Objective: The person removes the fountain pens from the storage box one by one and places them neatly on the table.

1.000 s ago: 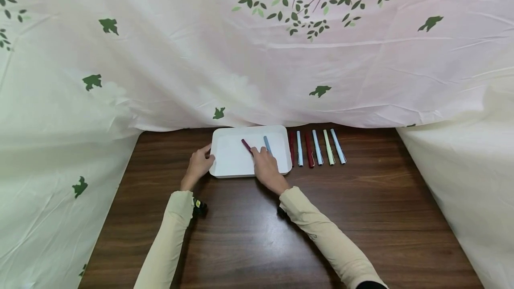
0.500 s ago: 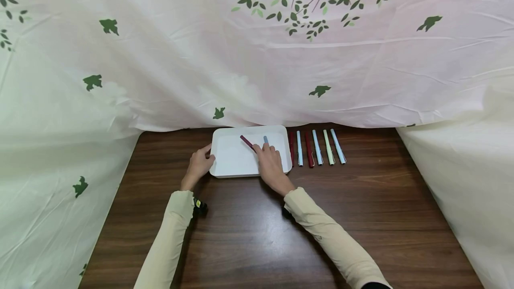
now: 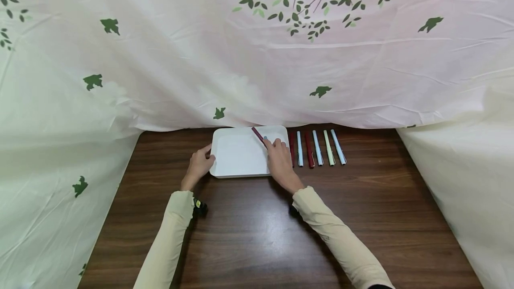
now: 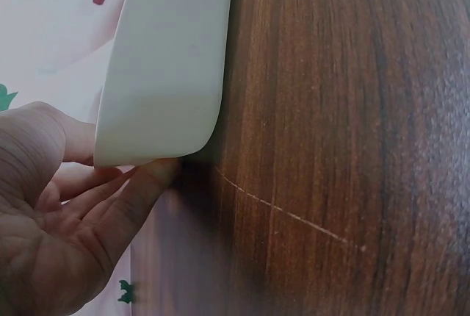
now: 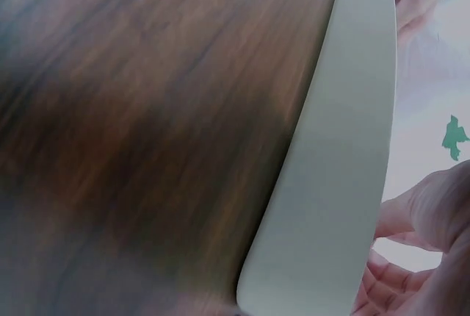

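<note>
A white tray (image 3: pixel 237 155) lies at the table's far edge. My left hand (image 3: pixel 198 164) holds its left end, and in the left wrist view the thumb is at the rim with fingers against the outer wall. Over the tray's right part, my right hand (image 3: pixel 282 162) grips a dark red pen (image 3: pixel 258 134) that points up and left. The pen's lower end is hidden by the hand. A blue pen (image 3: pixel 265 138) in the tray shows only its tip beside my right fingers. In the right wrist view, the tray's side wall (image 5: pixel 330 139) hides the fingertips.
Right of the tray, several pens lie in a row: a dark red pen (image 3: pixel 309 150), light blue pens (image 3: pixel 317 147) and a pale green pen (image 3: pixel 329 147) among them. Behind the wooden table (image 3: pixel 241 235) hangs a white curtain (image 3: pixel 257 79) with leaf prints.
My right hand has moved rightward over the tray, carrying the dark red pen with it. It now covers most of the blue pen. My left hand has stayed at the tray's left end.
</note>
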The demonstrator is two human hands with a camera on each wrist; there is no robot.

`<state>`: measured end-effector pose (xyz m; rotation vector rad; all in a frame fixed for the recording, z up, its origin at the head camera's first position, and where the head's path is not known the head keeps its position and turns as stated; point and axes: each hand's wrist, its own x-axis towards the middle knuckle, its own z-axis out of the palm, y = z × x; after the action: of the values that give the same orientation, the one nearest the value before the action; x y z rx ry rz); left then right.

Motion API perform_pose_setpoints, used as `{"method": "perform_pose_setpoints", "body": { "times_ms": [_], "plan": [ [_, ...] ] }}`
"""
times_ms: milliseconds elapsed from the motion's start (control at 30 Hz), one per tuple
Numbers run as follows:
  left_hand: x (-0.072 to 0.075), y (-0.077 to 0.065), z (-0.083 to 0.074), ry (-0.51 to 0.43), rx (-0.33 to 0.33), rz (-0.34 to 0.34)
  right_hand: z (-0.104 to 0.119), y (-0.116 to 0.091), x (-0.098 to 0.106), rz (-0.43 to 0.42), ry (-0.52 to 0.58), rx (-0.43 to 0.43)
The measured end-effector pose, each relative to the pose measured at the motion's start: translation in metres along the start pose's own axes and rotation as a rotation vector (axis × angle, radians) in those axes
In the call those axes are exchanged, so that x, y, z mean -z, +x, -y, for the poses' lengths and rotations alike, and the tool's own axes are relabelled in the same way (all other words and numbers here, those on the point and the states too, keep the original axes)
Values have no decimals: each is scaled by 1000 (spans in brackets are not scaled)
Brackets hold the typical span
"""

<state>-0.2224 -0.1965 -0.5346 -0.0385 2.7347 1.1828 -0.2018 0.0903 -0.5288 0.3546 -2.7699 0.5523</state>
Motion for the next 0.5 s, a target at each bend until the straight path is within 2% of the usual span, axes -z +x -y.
{"method": "perform_pose_setpoints", "body": {
  "times_ms": [300,500],
  "plan": [
    [0,-1,0,-1,-9,-6,-20,-2,13,-63,50,-31],
    [1,0,0,10,-2,3,-35,0,23,-53,60,-97]
  ]
}}
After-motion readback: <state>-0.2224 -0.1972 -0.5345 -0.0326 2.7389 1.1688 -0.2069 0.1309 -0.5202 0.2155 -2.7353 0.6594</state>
